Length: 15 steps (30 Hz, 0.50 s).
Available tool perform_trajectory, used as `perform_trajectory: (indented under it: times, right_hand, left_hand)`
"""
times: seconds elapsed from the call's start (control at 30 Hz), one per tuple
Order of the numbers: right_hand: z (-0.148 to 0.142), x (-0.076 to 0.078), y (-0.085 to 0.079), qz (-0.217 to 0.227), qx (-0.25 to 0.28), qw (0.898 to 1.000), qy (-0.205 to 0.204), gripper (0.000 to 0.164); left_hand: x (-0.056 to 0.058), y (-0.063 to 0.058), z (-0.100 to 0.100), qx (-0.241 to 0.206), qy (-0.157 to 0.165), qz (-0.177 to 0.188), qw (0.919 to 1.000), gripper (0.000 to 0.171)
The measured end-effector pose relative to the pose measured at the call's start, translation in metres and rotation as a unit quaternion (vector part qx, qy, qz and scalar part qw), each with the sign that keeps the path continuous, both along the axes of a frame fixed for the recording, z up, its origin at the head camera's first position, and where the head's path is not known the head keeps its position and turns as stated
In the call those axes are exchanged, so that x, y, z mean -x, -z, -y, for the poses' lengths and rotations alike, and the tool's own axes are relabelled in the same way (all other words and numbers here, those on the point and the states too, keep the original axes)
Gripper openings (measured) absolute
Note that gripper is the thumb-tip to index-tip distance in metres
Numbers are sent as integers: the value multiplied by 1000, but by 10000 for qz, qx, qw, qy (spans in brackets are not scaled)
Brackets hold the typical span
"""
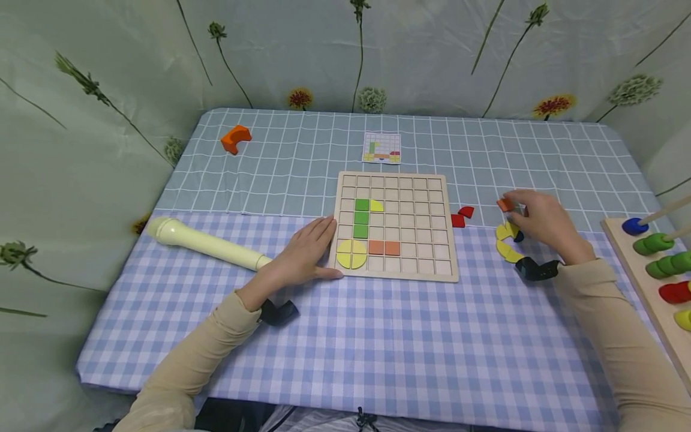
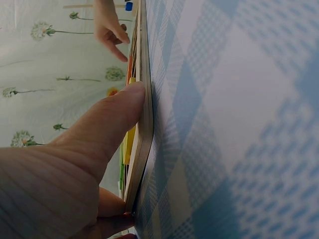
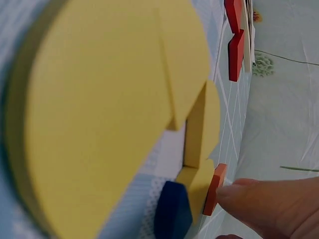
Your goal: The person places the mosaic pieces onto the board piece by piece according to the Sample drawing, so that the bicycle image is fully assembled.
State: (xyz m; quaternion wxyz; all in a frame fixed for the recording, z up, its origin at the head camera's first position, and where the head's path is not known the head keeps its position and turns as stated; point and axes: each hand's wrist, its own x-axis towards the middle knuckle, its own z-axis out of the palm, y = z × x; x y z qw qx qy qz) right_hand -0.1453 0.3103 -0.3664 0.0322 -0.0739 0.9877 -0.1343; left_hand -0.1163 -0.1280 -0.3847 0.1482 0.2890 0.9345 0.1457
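Note:
A wooden grid board [image 1: 423,227] lies mid-table. My left hand [image 1: 302,255] rests against its lower left corner, fingers extended along the left side and thumb [image 2: 122,102] on the front edge. In the grid are green squares [image 1: 361,218], a yellow quarter circle [image 1: 376,206], several yellow quarters forming a circle [image 1: 345,261], and two orange squares [image 1: 384,247]. Right of the board, my right hand [image 1: 545,223] pinches a loose orange square [image 1: 503,205] between thumb and index finger. Beside it lie loose yellow pieces [image 1: 507,251] and a dark blue piece [image 3: 172,211].
Red pieces [image 1: 458,221] lie by the board's right edge. A pattern card [image 1: 382,148] is behind it. A pale yellow microphone-shaped object [image 1: 210,245] lies left, near my left forearm. An orange arch block [image 1: 236,139] sits back left; a wooden bead rack [image 1: 637,276] stands right.

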Motion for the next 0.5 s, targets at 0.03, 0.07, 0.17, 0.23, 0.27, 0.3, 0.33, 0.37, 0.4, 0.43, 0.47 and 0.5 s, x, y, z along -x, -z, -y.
perform_trajectory:
  times: [0.03, 0.07, 0.17, 0.23, 0.27, 0.3, 0.33, 0.37, 0.4, 0.43, 0.47, 0.5]
  right_hand:
    - [0, 0, 0, 33, 9, 10000, -20, 42]
    - [-1, 0, 0, 66, 14, 10000, -35, 42]
    - [-1, 1, 1, 151, 36, 9999, -23, 41]
    - [-2, 1, 2, 168, 56, 9998, 14, 41]
    - [-2, 1, 3, 142, 75, 9999, 30, 40]
    - [-2, 1, 3, 108, 97, 9999, 44, 40]
    - [-2, 1, 4, 53, 113, 9999, 49, 39]
    - [-2, 0, 4, -11, 135, 9999, 50, 38]
    - [-2, 0, 5, -82, 144, 9999, 39, 37]
    - [-2, 0, 5, -154, 148, 9998, 25, 36]
    - [-2, 0, 6, -208, 148, 9997, 15, 35]
    - [-2, 0, 6, -249, 145, 9996, 11, 34]
  left_hand:
    - [0, 0, 0, 2, 12, -12, 10000, 101]
    - [0, 0, 0, 6, 19, -20, 10000, 101]
    - [-1, -1, 0, 18, 30, -23, 10000, 101]
    - [-1, -1, -1, 22, 36, -34, 10000, 101]
    - [-1, -1, -1, 24, 32, -36, 10000, 101]
    - [0, -1, -1, 25, 28, -34, 10000, 101]
    - [0, -2, -1, 23, 25, -34, 10000, 101]
    - [0, -1, -1, 28, 21, -30, 10000, 101]
    - [0, -2, -1, 29, 18, -31, 10000, 102]
    - [0, -2, -1, 32, 11, -25, 10000, 102]
    - [0, -2, -1, 35, 10, -25, 10000, 102]
    - [-1, -2, -1, 38, 11, -25, 10000, 102]
